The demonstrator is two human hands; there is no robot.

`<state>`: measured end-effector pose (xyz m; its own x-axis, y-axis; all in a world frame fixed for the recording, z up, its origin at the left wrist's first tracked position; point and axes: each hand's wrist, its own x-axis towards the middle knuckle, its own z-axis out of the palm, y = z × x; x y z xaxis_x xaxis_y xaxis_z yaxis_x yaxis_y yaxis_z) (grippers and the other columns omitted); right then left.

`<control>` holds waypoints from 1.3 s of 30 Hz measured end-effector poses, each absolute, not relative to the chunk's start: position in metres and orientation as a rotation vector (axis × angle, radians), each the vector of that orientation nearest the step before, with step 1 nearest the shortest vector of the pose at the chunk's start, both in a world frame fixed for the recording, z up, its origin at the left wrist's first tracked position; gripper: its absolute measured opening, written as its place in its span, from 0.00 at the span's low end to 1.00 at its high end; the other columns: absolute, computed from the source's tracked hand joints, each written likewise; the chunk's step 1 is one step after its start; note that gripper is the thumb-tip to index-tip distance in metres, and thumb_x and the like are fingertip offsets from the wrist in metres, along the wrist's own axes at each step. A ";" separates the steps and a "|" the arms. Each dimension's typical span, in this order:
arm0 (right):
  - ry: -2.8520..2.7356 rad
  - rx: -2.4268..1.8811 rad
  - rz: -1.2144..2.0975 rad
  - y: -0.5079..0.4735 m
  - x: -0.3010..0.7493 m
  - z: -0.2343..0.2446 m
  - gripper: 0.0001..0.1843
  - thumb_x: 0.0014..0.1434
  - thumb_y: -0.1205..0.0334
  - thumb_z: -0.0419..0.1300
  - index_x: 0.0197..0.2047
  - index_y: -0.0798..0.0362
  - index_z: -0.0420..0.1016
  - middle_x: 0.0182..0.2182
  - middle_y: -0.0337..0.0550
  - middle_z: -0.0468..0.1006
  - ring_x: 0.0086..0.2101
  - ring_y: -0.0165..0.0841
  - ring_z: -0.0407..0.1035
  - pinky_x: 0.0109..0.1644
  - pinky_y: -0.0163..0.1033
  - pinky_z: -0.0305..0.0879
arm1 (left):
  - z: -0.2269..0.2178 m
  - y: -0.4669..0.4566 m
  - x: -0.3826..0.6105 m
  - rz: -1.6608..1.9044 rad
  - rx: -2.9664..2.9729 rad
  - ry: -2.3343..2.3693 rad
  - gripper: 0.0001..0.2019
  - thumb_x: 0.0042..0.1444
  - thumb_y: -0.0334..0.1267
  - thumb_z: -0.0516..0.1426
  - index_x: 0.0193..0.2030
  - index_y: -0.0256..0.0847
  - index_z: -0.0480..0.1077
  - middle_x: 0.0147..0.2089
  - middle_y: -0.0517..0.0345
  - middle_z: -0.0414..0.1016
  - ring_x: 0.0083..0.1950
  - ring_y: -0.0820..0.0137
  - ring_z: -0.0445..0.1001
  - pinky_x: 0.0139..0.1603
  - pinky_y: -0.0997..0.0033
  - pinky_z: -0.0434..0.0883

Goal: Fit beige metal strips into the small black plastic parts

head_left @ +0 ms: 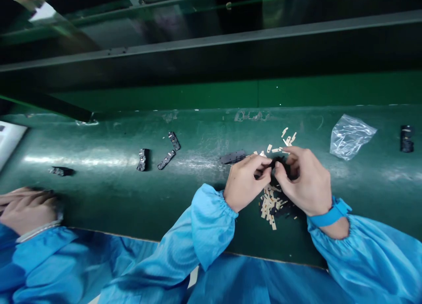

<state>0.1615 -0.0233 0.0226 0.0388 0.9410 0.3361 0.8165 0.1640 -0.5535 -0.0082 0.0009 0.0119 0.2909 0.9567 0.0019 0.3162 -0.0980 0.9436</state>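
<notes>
My left hand (248, 179) and my right hand (305, 179) meet over the green bench, their fingertips nearly touching. Each is pinched closed; whatever sits between the fingers is dark and too small to name. Below and between them lies a pile of small cream-coloured strips (271, 204), with dark bits (287, 207) mixed in at its right. More cream strips (289, 139) are scattered just beyond my fingers. A flat dark plastic part (232, 157) rests beside my left hand, partly behind it.
A clear plastic bag (351, 137) lies to the right, with a black part (406, 139) farther out. Several black parts (143, 159) are spread to the left. A co-worker's hands (31, 209) rest at the far left. A metal rail (211, 41) crosses above the bench.
</notes>
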 end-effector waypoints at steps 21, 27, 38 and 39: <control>-1.294 -1.500 1.113 -0.017 0.169 0.031 0.10 0.64 0.57 0.64 0.35 0.52 0.72 0.22 0.34 0.69 0.21 0.26 0.61 0.24 0.34 0.58 | 0.019 0.009 -0.011 0.741 1.044 1.021 0.09 0.54 0.34 0.66 0.42 0.36 0.77 0.39 0.55 0.80 0.35 0.75 0.77 0.37 0.76 0.76; -1.300 -1.495 1.123 -0.018 0.170 0.032 0.10 0.64 0.56 0.64 0.35 0.52 0.72 0.22 0.34 0.69 0.21 0.26 0.61 0.25 0.34 0.57 | 0.019 0.009 -0.013 0.680 1.009 1.004 0.11 0.55 0.36 0.66 0.45 0.36 0.77 0.43 0.53 0.81 0.38 0.73 0.78 0.38 0.74 0.78; -1.175 -1.353 1.444 -0.015 0.180 0.033 0.14 0.63 0.51 0.68 0.35 0.52 0.72 0.22 0.33 0.69 0.21 0.26 0.62 0.25 0.33 0.59 | 0.019 0.013 -0.023 0.634 1.007 0.911 0.15 0.54 0.45 0.70 0.43 0.38 0.80 0.41 0.54 0.82 0.39 0.70 0.79 0.43 0.69 0.77; -1.164 -1.320 1.499 -0.015 0.182 0.032 0.14 0.62 0.51 0.68 0.36 0.52 0.72 0.22 0.33 0.69 0.21 0.25 0.62 0.25 0.33 0.59 | 0.020 0.012 -0.023 0.621 0.982 0.894 0.15 0.53 0.45 0.70 0.43 0.38 0.80 0.40 0.54 0.82 0.37 0.71 0.79 0.42 0.69 0.77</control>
